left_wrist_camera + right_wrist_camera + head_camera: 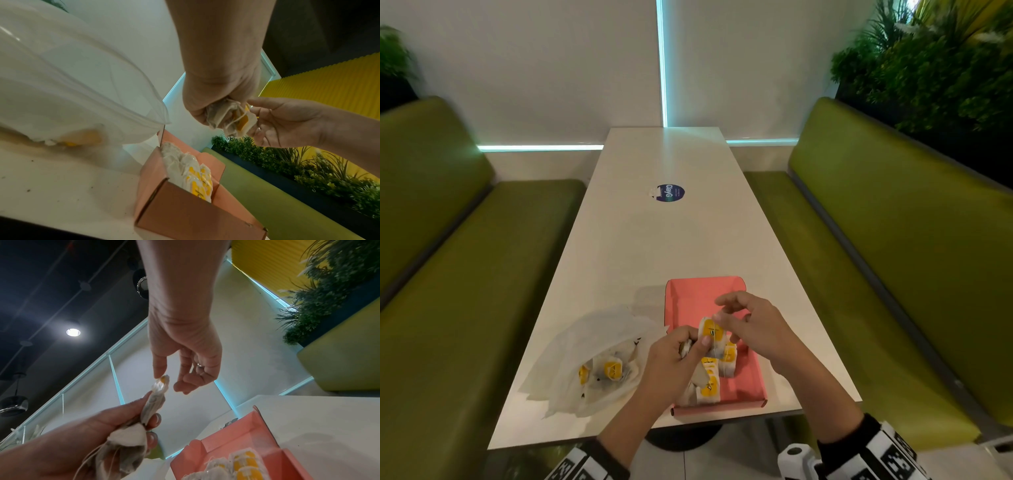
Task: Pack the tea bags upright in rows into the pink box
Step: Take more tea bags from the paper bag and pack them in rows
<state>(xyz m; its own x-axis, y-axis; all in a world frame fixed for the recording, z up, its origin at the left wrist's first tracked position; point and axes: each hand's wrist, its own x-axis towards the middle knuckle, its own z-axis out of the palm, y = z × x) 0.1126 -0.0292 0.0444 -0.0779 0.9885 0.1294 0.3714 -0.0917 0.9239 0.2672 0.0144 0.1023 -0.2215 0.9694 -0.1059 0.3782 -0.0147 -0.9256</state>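
Over the near half of the pink box [698,298], my left hand [681,346] grips a bunch of tea bags [230,120]. One of them, with a yellow tag [710,330], sticks up from the fist. My right hand [726,315] hovers at that bag's top. In the right wrist view the thumb touches the raised tea bag [162,381] while the other fingers [180,387] hang loosely curled, apart from it. Several tea bags [710,380] stand upright in rows at the box's near end [191,172]. The far half of the box is bare.
A crumpled clear plastic bag [599,335] with more tea bags [613,370] lies left of the box on the long white table [654,240]. A blue round sticker [670,193] sits mid-table. Green benches [465,274] flank both sides, with plants [928,68] behind the right one.
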